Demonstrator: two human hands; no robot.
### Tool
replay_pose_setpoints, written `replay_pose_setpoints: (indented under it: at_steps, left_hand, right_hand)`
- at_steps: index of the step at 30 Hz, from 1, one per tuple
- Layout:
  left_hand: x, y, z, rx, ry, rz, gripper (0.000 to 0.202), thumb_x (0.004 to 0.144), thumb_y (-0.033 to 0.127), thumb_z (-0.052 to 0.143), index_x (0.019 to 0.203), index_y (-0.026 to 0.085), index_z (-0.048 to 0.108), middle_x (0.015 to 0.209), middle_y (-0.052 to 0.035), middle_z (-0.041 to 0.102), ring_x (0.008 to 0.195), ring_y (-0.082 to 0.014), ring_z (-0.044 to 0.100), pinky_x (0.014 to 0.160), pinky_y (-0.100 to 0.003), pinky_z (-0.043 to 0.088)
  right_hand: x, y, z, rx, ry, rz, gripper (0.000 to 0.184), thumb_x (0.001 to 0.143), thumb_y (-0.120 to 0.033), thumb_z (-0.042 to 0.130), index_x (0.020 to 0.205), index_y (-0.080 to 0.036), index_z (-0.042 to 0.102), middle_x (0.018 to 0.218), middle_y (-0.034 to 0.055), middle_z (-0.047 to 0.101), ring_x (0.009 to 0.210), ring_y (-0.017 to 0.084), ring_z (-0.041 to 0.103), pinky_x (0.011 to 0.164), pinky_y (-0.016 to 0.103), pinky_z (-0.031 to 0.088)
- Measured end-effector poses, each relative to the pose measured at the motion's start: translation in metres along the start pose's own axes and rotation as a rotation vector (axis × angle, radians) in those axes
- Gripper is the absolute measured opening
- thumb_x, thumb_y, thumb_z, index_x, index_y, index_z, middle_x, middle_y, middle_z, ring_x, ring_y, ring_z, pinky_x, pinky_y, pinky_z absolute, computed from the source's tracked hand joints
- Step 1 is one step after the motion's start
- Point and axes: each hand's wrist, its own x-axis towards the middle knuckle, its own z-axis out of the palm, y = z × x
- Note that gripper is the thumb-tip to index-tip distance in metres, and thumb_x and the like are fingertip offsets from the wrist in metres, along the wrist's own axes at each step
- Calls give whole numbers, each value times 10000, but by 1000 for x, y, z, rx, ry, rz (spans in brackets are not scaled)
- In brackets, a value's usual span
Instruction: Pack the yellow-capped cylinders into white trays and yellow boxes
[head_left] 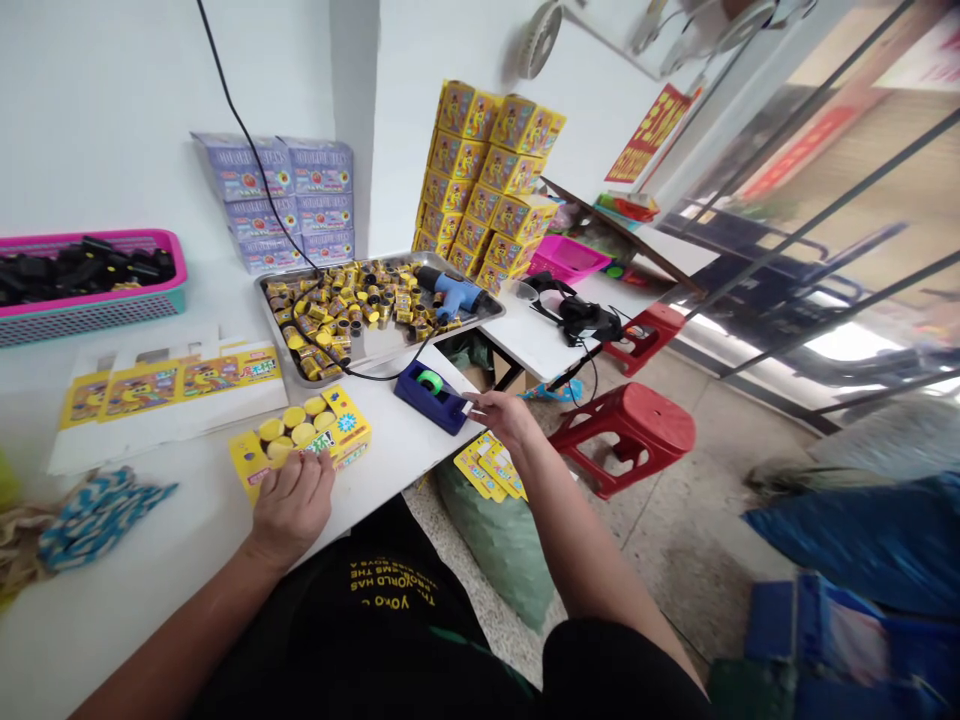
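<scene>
Left hand [292,500] lies spread, fingers flat on the near edge of the yellow box [346,432] just ahead of it, apparently pinning it steady on the tabletop [187,545], while the right hand [504,415] reaches forward, fingers narrowed at the blue tape dispenser [433,397], grip on tape unclear.

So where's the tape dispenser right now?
The blue tape dispenser sits on the table just in front of the metal tray, right hand touching its right end.

yellow cartoon-printed box [304,440]; dark blue tape dispenser [433,395] with green roll; red stool [634,430]; pink basket [90,290]
</scene>
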Motion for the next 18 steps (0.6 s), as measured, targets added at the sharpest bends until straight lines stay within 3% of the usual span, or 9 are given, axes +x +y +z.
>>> replay_pose_setpoints:
  at_steps: [3, 7, 10, 13, 18]
  left_hand:
    - [0, 0, 0, -82, -3, -42, 202, 872, 73, 635, 1042, 142, 720, 862, -108, 725, 921, -265, 673, 708, -385, 367]
    - [7, -1, -2, -54, -2, -16, 133, 874, 57, 642, 948, 147, 707, 804, -84, 701, 855, -246, 647, 685, -380, 346]
    - [12, -2, -5, -32, 3, 1, 110, 873, 50, 647, 903, 139, 703, 769, -76, 681, 829, -236, 629, 673, -379, 344]
    - [12, -3, -8, -34, -12, 11, 105, 877, 53, 639, 924, 115, 710, 802, -99, 695, 842, -249, 622, 678, -387, 360]
    - [11, -8, -13, -116, -54, 4, 260, 888, 12, 549, 1065, 111, 711, 895, -112, 724, 886, -250, 635, 747, -384, 422]
  right_hand:
    - [-8, 4, -1, 10, -18, -38, 141, 511, -274, 732, 505, -175, 631, 901, 117, 746, 856, 229, 646, 773, 358, 579]
    - [-23, 8, 1, -105, 149, -80, 167, 481, -307, 762, 562, -172, 708, 1018, 94, 742, 839, 207, 637, 688, 302, 539]
    - [-30, 7, 2, -230, 250, -80, 240, 499, -385, 757, 606, -174, 715, 828, 58, 723, 681, 161, 578, 553, 261, 433]
    - [-32, 4, 0, -261, 189, -63, 262, 534, -424, 741, 599, -180, 669, 589, 7, 619, 570, 137, 515, 505, 250, 353]
    - [-31, 8, -6, -247, 95, -65, 317, 557, -471, 764, 628, -195, 625, 513, -32, 530, 486, 110, 441, 467, 246, 312]
